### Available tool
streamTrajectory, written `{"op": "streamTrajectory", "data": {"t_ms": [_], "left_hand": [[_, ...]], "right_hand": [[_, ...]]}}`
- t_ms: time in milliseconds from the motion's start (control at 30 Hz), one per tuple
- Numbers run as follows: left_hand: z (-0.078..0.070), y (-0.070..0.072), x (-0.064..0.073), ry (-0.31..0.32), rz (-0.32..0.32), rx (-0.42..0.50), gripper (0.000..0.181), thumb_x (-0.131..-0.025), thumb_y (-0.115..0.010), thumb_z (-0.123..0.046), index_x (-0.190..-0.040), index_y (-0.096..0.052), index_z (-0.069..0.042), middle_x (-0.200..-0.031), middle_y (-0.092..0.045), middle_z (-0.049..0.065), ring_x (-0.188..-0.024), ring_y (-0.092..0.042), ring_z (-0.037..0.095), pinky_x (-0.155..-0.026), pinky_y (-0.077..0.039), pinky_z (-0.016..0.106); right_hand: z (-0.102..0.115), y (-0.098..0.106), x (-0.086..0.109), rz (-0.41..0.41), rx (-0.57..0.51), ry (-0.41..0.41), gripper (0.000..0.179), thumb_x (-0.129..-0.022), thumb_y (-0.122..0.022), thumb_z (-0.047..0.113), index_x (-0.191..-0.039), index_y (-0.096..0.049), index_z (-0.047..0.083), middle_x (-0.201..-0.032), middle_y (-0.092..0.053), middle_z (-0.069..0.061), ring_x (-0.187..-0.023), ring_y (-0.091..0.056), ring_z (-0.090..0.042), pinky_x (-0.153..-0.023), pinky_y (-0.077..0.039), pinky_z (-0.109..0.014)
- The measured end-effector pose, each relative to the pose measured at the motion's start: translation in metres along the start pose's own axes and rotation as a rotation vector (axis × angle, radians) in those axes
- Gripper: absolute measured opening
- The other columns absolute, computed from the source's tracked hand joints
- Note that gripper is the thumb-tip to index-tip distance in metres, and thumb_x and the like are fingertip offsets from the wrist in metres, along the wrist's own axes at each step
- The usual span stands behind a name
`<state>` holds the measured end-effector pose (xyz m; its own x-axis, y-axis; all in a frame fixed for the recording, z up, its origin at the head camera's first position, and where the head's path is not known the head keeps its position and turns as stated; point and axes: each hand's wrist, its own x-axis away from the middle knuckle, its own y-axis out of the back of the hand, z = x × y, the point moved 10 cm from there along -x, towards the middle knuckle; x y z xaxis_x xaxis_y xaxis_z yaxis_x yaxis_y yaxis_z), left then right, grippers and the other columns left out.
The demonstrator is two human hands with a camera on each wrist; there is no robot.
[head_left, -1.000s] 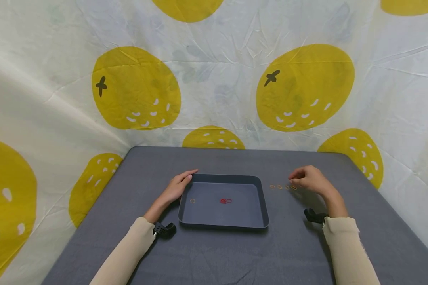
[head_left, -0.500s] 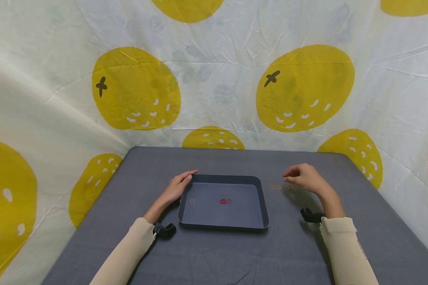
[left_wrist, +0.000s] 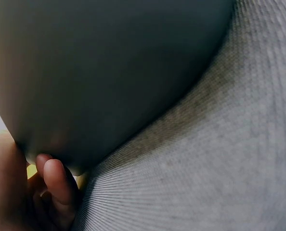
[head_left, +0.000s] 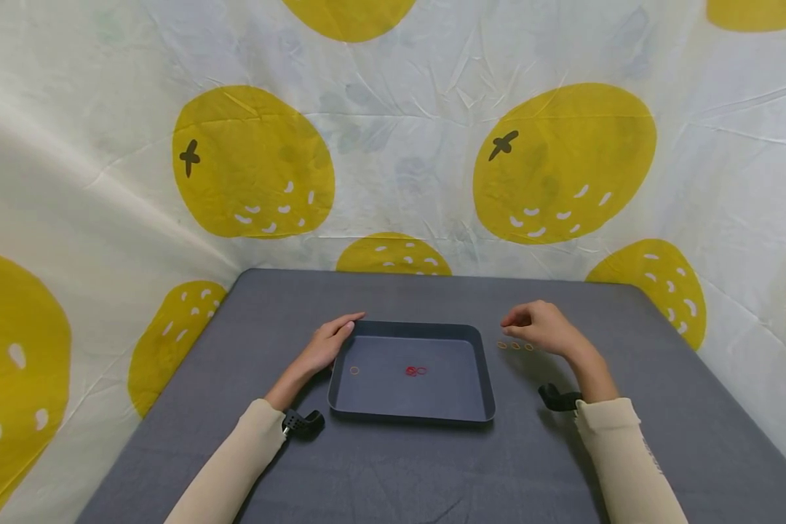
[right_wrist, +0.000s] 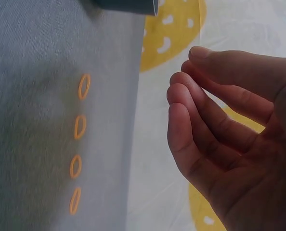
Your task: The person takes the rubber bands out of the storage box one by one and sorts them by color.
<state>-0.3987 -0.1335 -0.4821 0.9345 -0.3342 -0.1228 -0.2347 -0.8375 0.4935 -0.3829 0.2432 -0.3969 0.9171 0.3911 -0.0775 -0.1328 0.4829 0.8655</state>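
Four orange bands (right_wrist: 76,128), apparently small rubber bands, are laid in a spaced row on the grey tablecloth (head_left: 393,473), beside the right wall of the tray (head_left: 380,394). Each should be treated as very light, soft and stretchable; breakage is unlikely, but a thin loop lying flat may be missed or dragged along the cloth. Each is best pinched by one edge of the loop between thumb and forefinger tips, from above.

The right hand (head_left: 542,325) is held above the row, its fingers bent and its thumb brought close to the forefinger; whether a band is pinched cannot be told.

Inside the tray, a lone orange band (head_left: 351,371) is placed near the left wall and a cluster of red bands (head_left: 410,372) near the middle. The tray appears rigid and smooth-walled; it is best steadied at the rim. Its far-left corner is gripped by the left hand (head_left: 327,343), with fingers curled against the edge.

Behind the table, a fruit-print curtain (head_left: 399,167) is hung.
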Motion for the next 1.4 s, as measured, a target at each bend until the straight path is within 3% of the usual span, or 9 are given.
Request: {"op": "streamTrajectory", "data": {"t_ms": [167, 300, 367, 467, 733, 833, 1000, 1200, 1400], "left_hand": [[-0.004, 0.002, 0.001, -0.022, -0.010, -0.031, 0.043, -0.114, -0.041, -0.031, -0.153, -0.053, -0.020, -0.155, -0.053, 0.014, -0.054, -0.055, 0.017, -0.067, -0.054, 0.037], [-0.005, 0.002, 0.000, -0.034, -0.020, -0.029, 0.043, -0.114, -0.042, -0.030, -0.153, -0.054, -0.018, -0.155, -0.054, 0.014, -0.064, -0.061, 0.018, -0.074, -0.053, 0.037], [-0.004, 0.002, 0.000, -0.024, -0.018, -0.023, 0.043, -0.114, -0.042, -0.030, -0.153, -0.054, -0.018, -0.154, -0.054, 0.015, -0.050, -0.055, 0.022, -0.065, -0.052, 0.038], [-0.001, 0.002, 0.000, -0.003, -0.014, -0.022, 0.043, -0.114, -0.042, -0.031, -0.154, -0.053, -0.020, -0.154, -0.054, 0.015, -0.044, -0.050, 0.018, -0.057, -0.051, 0.036], [-0.001, 0.001, -0.001, -0.007, -0.009, -0.027, 0.044, -0.114, -0.041, -0.032, -0.154, -0.052, -0.019, -0.152, -0.055, 0.017, -0.039, -0.047, 0.016, -0.051, -0.051, 0.035], [-0.001, 0.001, -0.002, -0.007, -0.007, -0.013, 0.044, -0.114, -0.041, -0.032, -0.154, -0.052, -0.020, -0.141, -0.061, 0.026, -0.035, -0.044, 0.017, -0.043, -0.049, 0.038], [-0.001, 0.001, -0.003, -0.016, -0.005, 0.002, 0.044, -0.114, -0.041, -0.032, -0.154, -0.052, -0.017, -0.140, -0.061, 0.029, -0.035, -0.044, 0.018, -0.043, -0.049, 0.039], [-0.001, 0.001, -0.002, -0.015, -0.006, -0.029, 0.044, -0.114, -0.041, -0.032, -0.154, -0.052, -0.018, -0.153, -0.054, 0.017, -0.041, -0.049, 0.017, -0.055, -0.051, 0.034], [0.000, 0.001, -0.001, -0.002, -0.014, -0.036, 0.043, -0.114, -0.041, -0.032, -0.153, -0.053, -0.020, -0.150, -0.057, 0.017, -0.044, -0.050, 0.015, -0.052, -0.051, 0.036]], "right_hand": [[0.013, -0.004, -0.006, 0.015, -0.015, -0.005, 0.022, -0.097, -0.071, 0.017, -0.110, -0.078, 0.000, -0.099, -0.079, -0.009, -0.086, -0.071, -0.018, -0.075, -0.058, -0.037], [0.025, -0.007, -0.012, 0.024, -0.020, 0.009, 0.021, -0.098, -0.071, 0.016, -0.110, -0.078, 0.001, -0.099, -0.079, -0.009, -0.086, -0.071, -0.018, -0.077, -0.059, -0.039], [0.032, -0.010, -0.016, 0.031, -0.017, 0.027, 0.019, -0.098, -0.071, 0.015, -0.109, -0.078, 0.002, -0.099, -0.078, -0.008, -0.086, -0.071, -0.018, -0.078, -0.059, -0.041], [0.042, -0.016, -0.021, 0.048, -0.020, 0.050, 0.018, -0.098, -0.071, 0.015, -0.109, -0.079, 0.003, -0.099, -0.078, -0.007, -0.086, -0.071, -0.017, -0.079, -0.060, -0.041], [0.073, -0.030, -0.036, 0.097, -0.049, 0.107, 0.016, -0.098, -0.072, 0.017, -0.107, -0.081, 0.007, -0.100, -0.079, -0.005, -0.087, -0.071, -0.015, -0.078, -0.060, -0.038], [0.085, -0.034, -0.042, 0.107, -0.052, 0.132, 0.015, -0.096, -0.074, 0.018, -0.106, -0.081, 0.009, -0.099, -0.079, -0.004, -0.086, -0.070, -0.014, -0.076, -0.059, -0.035], [0.104, -0.046, -0.054, 0.130, -0.054, 0.172, 0.012, -0.095, -0.075, 0.017, -0.104, -0.082, 0.010, -0.098, -0.080, -0.003, -0.084, -0.070, -0.012, -0.073, -0.058, -0.031], [0.129, -0.067, -0.061, 0.200, -0.100, 0.224, 0.013, -0.096, -0.074, 0.016, -0.105, -0.080, 0.008, -0.098, -0.079, -0.002, -0.087, -0.072, -0.012, -0.076, -0.060, -0.031], [0.149, -0.089, -0.069, 0.253, -0.129, 0.246, 0.013, -0.097, -0.073, 0.014, -0.106, -0.080, 0.007, -0.098, -0.078, -0.001, -0.086, -0.070, -0.009, -0.077, -0.059, -0.029]]}}
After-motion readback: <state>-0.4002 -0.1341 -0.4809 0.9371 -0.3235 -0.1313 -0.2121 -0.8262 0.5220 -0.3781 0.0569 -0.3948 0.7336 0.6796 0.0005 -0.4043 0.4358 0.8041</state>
